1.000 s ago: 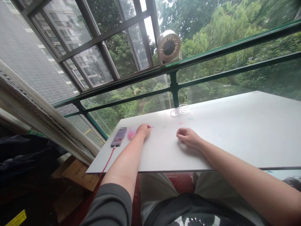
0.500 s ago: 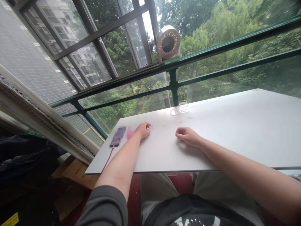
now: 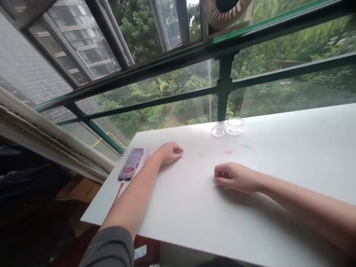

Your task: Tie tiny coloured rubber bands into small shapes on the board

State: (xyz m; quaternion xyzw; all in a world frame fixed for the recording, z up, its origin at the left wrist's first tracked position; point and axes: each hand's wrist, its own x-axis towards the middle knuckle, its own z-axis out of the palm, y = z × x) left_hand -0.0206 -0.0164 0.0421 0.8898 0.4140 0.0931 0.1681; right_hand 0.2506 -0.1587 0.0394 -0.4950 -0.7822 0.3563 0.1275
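Note:
My left hand rests low over the white table, its thumb and fingertips closed around a small purple piece. Behind that wrist, a pink and purple item is partly hidden. My right hand is loosely curled at the table's middle, thumb near the index finger, and I see nothing in it. Beyond it lie a small pink piece and thin green pieces. A faint yellowish piece lies between the hands.
Two clear round dishes stand at the far edge of the white table. A phone with a red cable lies at left. Green railing and glass run behind the table; a round fan sits above.
The view has tilted down and come closer to the table. My left fingertips have reached the small purple piece and closed on it. The right hand stays curled.

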